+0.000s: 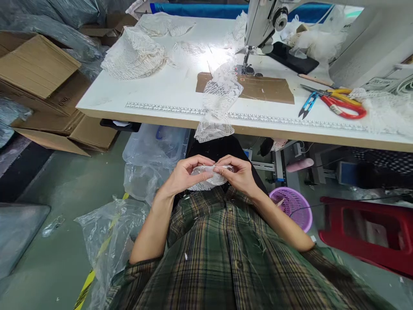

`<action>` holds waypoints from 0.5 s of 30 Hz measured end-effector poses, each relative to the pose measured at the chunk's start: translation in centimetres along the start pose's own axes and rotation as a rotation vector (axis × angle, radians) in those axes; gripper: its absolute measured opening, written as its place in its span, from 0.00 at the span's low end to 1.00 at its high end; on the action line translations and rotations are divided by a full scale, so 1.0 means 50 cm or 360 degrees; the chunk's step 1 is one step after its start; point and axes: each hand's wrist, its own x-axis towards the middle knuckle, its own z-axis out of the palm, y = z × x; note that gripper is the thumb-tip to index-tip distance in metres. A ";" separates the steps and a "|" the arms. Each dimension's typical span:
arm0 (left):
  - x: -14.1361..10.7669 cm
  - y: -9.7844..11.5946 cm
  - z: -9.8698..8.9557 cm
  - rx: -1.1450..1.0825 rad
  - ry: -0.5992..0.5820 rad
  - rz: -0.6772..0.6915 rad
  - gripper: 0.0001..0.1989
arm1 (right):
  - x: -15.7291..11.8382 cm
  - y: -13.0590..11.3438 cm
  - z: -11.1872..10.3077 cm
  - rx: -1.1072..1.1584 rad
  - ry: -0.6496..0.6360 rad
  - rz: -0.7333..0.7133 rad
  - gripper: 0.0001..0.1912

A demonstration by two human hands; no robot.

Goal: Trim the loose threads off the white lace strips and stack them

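Over my lap, both hands pinch a small piece of white lace (206, 185). My left hand (185, 174) grips it from the left, thumb laid along its upper edge. From the right, my right hand (240, 174) holds the same edge between thumb and fingers, and the fingertips of both hands nearly meet. Just beyond my hands, a strip of white lace (219, 99) runs from beside the sewing machine's presser foot (247, 62) and hangs over the table's front edge. The underside of the held piece is hidden.
The white table (155, 92) has a printed ruler along its front. A lace pile (135, 54) lies left; red-handled scissors (343, 107), blue snips (309, 104) and a black phone (293, 58) lie right. Cardboard boxes (41, 64), a purple basket (300, 202) and a red stool (364, 209) surround me.
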 end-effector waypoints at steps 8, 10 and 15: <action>-0.006 0.001 0.006 -0.0050 0.0112 -0.0129 0.08 | -0.006 0.017 0.000 -0.0039 0.0053 0.0027 0.09; -0.008 0.003 0.005 -0.0050 0.0143 -0.0154 0.09 | -0.007 0.018 0.000 -0.0044 0.0071 0.0036 0.10; -0.010 -0.001 0.006 -0.0072 0.0246 -0.0125 0.09 | -0.010 0.017 0.000 -0.0046 0.0098 0.0076 0.12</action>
